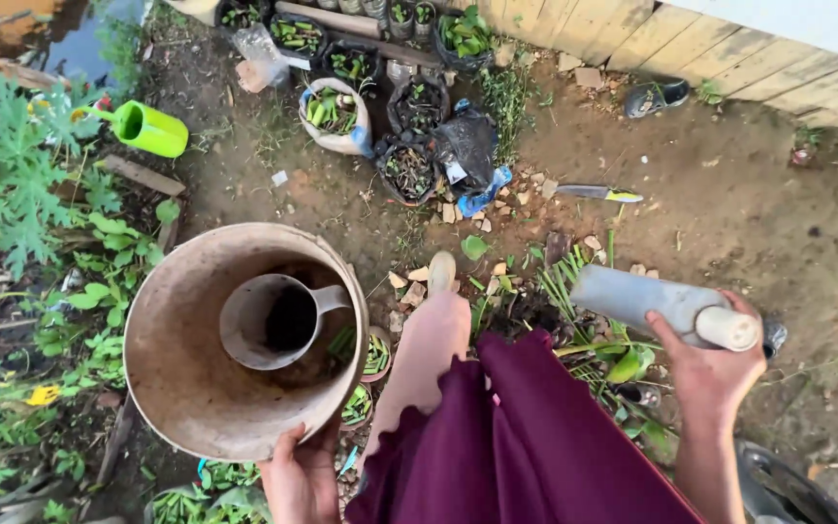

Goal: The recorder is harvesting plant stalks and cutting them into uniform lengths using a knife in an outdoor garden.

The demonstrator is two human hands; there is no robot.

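Head view looked straight down at a garden patch of bare dirt. The left hand gripped the near rim of a big bucket, fingers curled over its edge, and held it tipped so its mouth faced up at the camera. Inside lay a scoop, dark soil in its cup, handle pointing right; the bucket's walls were smeared with mud and it looked otherwise nearly empty, so any filling seemed barely begun or already poured out. The right hand was wrapped tight around a grey bottle, held level, its pale capped end toward the wearer. Between the hands were a maroon skirt and one leg with a sandal. Ahead, grow bags of seedlings crowded the fence; a knife lay on open dirt to the right, where room was widest. Weeds and a green watering can hemmed the left side.
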